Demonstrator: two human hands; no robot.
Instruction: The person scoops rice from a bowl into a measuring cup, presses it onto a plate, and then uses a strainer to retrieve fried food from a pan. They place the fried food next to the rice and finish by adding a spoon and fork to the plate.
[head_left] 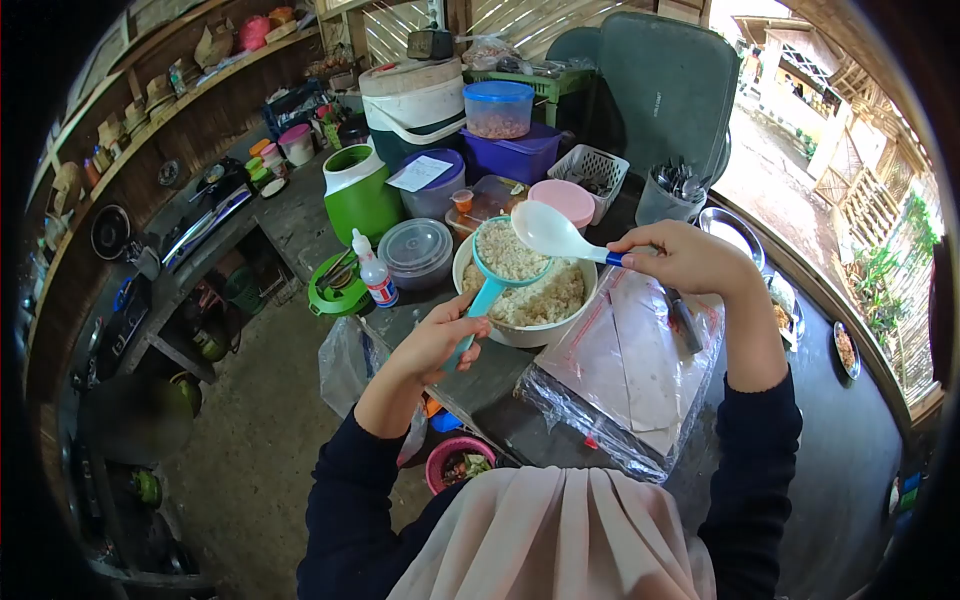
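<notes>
My left hand (445,335) is closed round the handle of a teal scoop (486,297), whose round bowl is heaped with cooked rice (513,250). The scoop is over a white tub (518,338) that holds more rice. In my right hand (665,255) is a large white serving spoon (552,232), gripped by its blue handle end. The spoon's bowl overlaps the right edge of the heaped scoop. Below my right hand lies a plastic-wrapped stack of brown paper sheets (620,350), with a dark-handled tool (685,322) on it.
Behind the tub stand a pink-lidded container (563,200), a lidded clear bowl (415,250) and a green jug (358,200). A white bottle (374,272) is at the left. Cutlery fills a bucket (668,205) at the right. A pink basin (450,460) sits below the table edge.
</notes>
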